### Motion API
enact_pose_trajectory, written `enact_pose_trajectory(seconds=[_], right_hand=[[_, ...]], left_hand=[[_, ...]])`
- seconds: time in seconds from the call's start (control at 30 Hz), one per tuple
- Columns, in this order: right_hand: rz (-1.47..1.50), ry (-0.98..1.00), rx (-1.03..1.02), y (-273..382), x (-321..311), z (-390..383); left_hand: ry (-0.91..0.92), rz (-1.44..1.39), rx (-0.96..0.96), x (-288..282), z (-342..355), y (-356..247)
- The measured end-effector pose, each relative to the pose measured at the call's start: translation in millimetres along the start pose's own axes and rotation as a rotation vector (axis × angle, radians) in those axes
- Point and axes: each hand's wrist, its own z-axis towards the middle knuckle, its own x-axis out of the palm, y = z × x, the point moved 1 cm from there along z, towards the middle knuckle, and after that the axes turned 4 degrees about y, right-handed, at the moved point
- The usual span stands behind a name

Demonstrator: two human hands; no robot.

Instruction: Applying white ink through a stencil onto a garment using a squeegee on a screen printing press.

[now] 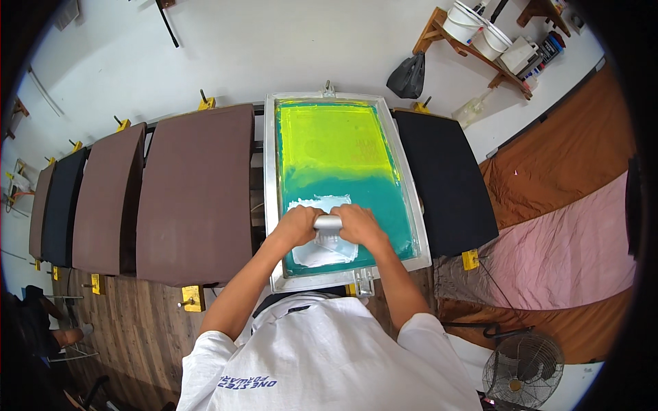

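A silver-framed printing screen (269,157) lies in the middle of the head view, its mesh yellow-green (327,130) at the far half and teal (386,212) at the near half, with a patch of white ink (307,259) low on the left. My left hand (297,225) and my right hand (359,223) are closed on either end of a squeegee (327,222) with a silver handle, held over the white ink. The squeegee's lower edge is hard to make out against the ink.
Padded boards, brown (192,185) and black (445,171), flank the screen. A wooden shelf (436,41) holds buckets (460,24); a black bag (406,75) hangs below. Orange-and-pink fabric (555,253) and a fan (523,370) are right. Another person's leg (65,335) shows lower left.
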Motion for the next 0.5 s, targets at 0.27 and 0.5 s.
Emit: enact_pose_trajectory(seconds=[0.27,0.5], right_hand=[[0.012,-0.168,-0.055,4,55,-33],[0.062,-0.133,-0.055,12,70,-85]], left_hand=[[-0.187,0.013,0.033,47,-46,-14],[-0.09,0.004,-0.043,64,-88,-51]])
